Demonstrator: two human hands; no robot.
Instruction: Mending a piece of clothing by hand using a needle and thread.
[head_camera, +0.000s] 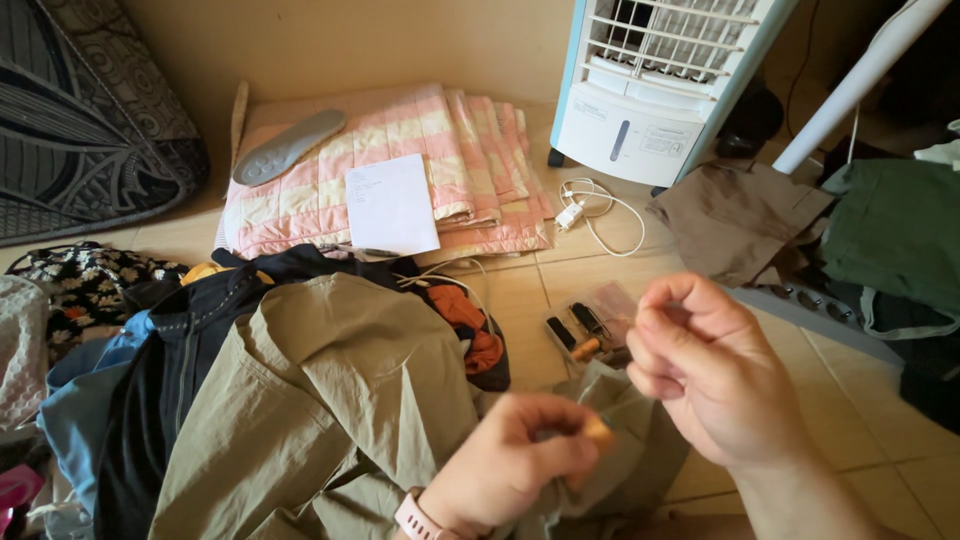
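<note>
My left hand (510, 465) is low in the middle of the view, fingers closed on a small tan spool of thread (597, 432). A pink watch sits on its wrist. My right hand (705, 370) is raised just to the right, fingertips pinched together; whether anything thin is held between them I cannot tell. Both hands hover over an olive-khaki garment (330, 400) spread across my lap. Behind the hands a small clear sewing kit (585, 328) with dark spools lies on the tiled floor.
A heap of dark and blue clothes (150, 340) lies left. A folded pink checked blanket (400, 150) carries a grey insole (288, 146) and a white paper (392, 203). A white air cooler (660, 80), a white charger cable (590, 215) and brown and green garments stand right.
</note>
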